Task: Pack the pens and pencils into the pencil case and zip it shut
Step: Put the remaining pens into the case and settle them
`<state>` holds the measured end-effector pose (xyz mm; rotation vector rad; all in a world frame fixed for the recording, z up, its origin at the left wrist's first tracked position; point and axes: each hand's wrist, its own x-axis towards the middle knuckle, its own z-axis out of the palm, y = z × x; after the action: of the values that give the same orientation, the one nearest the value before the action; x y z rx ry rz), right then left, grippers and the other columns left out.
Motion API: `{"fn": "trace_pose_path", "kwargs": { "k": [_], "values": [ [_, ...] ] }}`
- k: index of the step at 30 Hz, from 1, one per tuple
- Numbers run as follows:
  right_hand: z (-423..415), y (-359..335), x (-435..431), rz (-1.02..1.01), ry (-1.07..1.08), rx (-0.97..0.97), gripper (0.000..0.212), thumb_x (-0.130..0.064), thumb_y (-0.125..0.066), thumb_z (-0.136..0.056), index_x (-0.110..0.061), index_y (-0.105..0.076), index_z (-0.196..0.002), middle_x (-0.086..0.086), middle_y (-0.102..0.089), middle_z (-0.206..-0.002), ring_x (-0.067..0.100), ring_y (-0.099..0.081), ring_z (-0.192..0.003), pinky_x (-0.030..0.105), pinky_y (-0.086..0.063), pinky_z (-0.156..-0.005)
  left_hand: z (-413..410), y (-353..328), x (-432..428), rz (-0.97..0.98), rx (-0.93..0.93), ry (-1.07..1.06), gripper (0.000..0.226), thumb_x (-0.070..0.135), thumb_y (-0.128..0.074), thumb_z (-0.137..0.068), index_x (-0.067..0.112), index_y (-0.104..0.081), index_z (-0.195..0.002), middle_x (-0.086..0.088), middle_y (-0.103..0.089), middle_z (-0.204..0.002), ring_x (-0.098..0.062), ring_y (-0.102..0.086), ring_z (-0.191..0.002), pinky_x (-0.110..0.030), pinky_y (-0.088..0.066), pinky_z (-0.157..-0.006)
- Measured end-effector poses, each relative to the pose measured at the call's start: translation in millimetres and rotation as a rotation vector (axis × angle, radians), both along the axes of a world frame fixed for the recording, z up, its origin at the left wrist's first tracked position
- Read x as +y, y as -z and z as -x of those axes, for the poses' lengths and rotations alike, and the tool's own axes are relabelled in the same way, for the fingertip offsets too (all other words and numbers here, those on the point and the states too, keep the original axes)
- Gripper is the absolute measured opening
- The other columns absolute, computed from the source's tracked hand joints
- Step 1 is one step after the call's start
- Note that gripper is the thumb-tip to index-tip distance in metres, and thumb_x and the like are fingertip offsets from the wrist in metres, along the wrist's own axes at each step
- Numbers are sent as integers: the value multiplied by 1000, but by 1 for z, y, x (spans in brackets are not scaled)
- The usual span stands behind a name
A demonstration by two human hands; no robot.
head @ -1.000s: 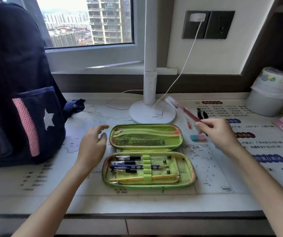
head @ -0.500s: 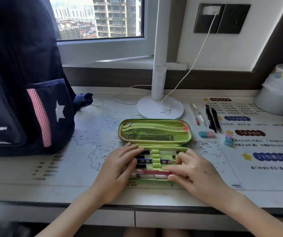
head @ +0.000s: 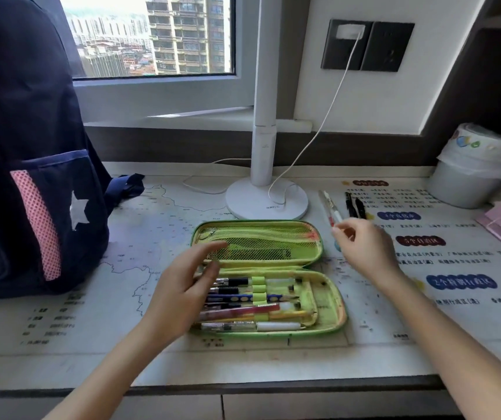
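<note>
The step looked like fetching the next pen. The right hand (head: 367,253) reached past the far right corner of the case (head: 326,301), thumb and forefinger curled at the near end of a clear pen (head: 329,206); whether they had gripped it I cannot tell. The left hand (head: 182,295) hovered loose and spread over the case's left end, holding nothing.

To do it well, I would pinch the pen near its middle, turn it crosswise, and slide it under a free loop (head: 258,287) while the left hand steadied the case.

The pen lay on the desk right of the lid, long axis running away from the person, far end leaning slightly left. The packed pens ran left to right. 2 black pens (head: 349,204) lay just right of it.
</note>
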<state>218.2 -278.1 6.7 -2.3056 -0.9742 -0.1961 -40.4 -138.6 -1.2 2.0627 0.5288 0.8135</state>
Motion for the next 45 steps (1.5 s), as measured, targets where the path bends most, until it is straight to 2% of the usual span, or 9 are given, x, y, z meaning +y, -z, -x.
{"fn": "trace_pose_path", "kwargs": {
  "k": [6, 15, 19, 23, 25, 27, 32, 39, 45],
  "values": [
    [-67, 16, 56, 229, 283, 56, 41, -40, -62, -84, -6, -62, -106, 16, -64, -105, 33, -56, -100, 36, -46, -79, -27, -17, 13, -80, -38, -22, 24, 34, -47, -84, 41, -57, -104, 26, -61, -107, 2, -54, -103, -32, -48, -87],
    [-81, 7, 92, 431, 329, 190, 26, -23, -64, -82, -5, -61, -100, 11, -66, -103, 30, -62, -94, 28, -42, -62, -33, -23, 26, -170, -34, -44, 21, 30, -50, -83, 45, -56, -97, 23, -61, -104, 3, -54, -101, -5, -39, -79],
    [-69, -3, 67, 283, 365, 243, 27, -32, -65, -84, -5, -61, -81, 6, -61, -74, 20, -55, -59, 23, -33, -44, -23, -18, 31, -166, -7, -69, 20, 29, -50, -83, 34, -62, -98, 18, -63, -102, 0, -55, -98, -7, -39, -78],
    [-17, -28, 26, -143, -28, 293, 15, -25, -69, -81, -11, -72, -83, -3, -59, -58, 5, -51, -47, 21, -37, -50, -13, -12, 33, -26, -65, -105, 20, 21, -51, -88, 37, -62, -95, 22, -64, -101, 3, -57, -98, -6, -39, -84],
    [33, -39, 8, -94, -316, 396, 11, -24, -71, -80, -19, -73, -89, -8, -64, -65, -4, -56, -51, 15, -40, -51, -9, -9, 34, 55, -89, -127, 21, 18, -50, -91, 32, -63, -98, 17, -67, -100, -1, -59, -99, -18, -43, -90],
    [67, -33, 1, 103, -463, 291, 11, -30, -72, -77, -22, -74, -85, -10, -68, -75, 1, -60, -70, 20, -47, -63, -6, -4, 32, 109, -90, -134, 20, 27, -49, -89, 27, -64, -101, 12, -67, -103, -6, -59, -100, -28, -45, -91],
    [96, -10, 4, 315, -558, -96, 27, -44, -63, -82, -25, -73, -99, -10, -68, -92, 12, -48, -86, 28, -42, -74, 1, 9, 18, 88, 10, -77, 27, 37, -45, -85, 29, -65, -100, 10, -67, -103, 0, -58, -97, -12, -42, -82],
    [100, -5, 9, 226, -556, -125, 31, -48, -55, -86, -31, -68, -109, -8, -54, -86, 12, -42, -84, 27, -35, -69, 6, 18, 1, -5, 126, -10, 35, 45, -36, -88, 41, -55, -117, 30, -54, -113, 8, -47, -111, -6, -34, -89],
    [108, -6, 23, 369, -596, -212, 44, -52, -46, -89, -39, -48, -131, -4, -49, -100, 13, -37, -95, 29, -32, -78, -5, 16, 3, -130, 157, -9, 41, 49, -33, -90, 35, -53, -123, 29, -52, -119, 16, -41, -115, -34, -28, -108]
  ]
}}
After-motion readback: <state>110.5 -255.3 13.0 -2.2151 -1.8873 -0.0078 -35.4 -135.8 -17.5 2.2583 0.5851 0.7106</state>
